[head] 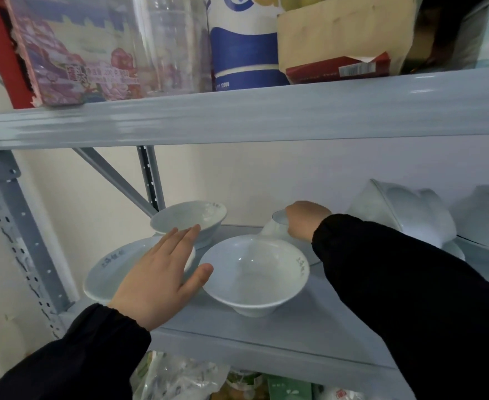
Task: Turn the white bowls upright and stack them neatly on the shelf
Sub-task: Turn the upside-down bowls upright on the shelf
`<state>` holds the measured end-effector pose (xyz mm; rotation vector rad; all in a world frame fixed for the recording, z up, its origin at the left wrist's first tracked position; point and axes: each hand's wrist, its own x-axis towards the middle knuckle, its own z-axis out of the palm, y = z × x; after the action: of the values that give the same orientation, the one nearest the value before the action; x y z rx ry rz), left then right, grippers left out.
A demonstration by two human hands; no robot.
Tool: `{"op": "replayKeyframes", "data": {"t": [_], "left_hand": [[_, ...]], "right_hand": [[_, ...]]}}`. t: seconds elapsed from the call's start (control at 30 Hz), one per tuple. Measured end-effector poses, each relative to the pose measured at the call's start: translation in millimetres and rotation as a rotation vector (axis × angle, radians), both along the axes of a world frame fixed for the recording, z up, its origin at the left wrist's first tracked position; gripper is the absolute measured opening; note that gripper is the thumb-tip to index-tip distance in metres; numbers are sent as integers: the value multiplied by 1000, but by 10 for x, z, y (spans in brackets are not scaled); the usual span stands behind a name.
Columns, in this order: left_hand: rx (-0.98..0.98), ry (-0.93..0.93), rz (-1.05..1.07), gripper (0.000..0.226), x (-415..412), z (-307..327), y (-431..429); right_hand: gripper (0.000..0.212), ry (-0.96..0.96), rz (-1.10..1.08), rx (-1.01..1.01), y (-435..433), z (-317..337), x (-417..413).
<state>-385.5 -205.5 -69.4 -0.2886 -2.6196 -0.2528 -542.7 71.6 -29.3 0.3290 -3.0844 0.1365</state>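
Observation:
Three white bowls stand upright on the grey shelf (309, 321): one at the front middle (254, 272), one at the back left (188, 220), one at the front left (107, 272). My left hand (162, 272) hovers flat, fingers apart, over the front-left bowl and holds nothing. My right hand (304, 219) is closed on an upside-down white bowl (275, 228) at the back of the shelf. More white bowls (405, 215) lie tipped or upside down to the right.
The upper shelf beam (237, 116) hangs low over the bowls and carries boxes, a clear bottle and a blue-white package. A perforated upright (15, 226) stands at the left. Plastic-wrapped goods (179, 376) fill the shelf below.

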Motion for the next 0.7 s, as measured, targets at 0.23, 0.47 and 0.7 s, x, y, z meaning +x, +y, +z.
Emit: {"op": "replayKeyframes", "data": {"t": [0.23,0.47,0.7], "left_hand": [[-38,-3,-16,87,79,-13,-62],[-7,-25,-7,87,70,11,-52],[30,-45,-3,88,5,122,10]], "right_hand": [[30,25,-64,-32,15,-222,-211],[20,43,-66,-128,-1,-268,-266],[32,206,-173,-403,64,-54,-222]]}}
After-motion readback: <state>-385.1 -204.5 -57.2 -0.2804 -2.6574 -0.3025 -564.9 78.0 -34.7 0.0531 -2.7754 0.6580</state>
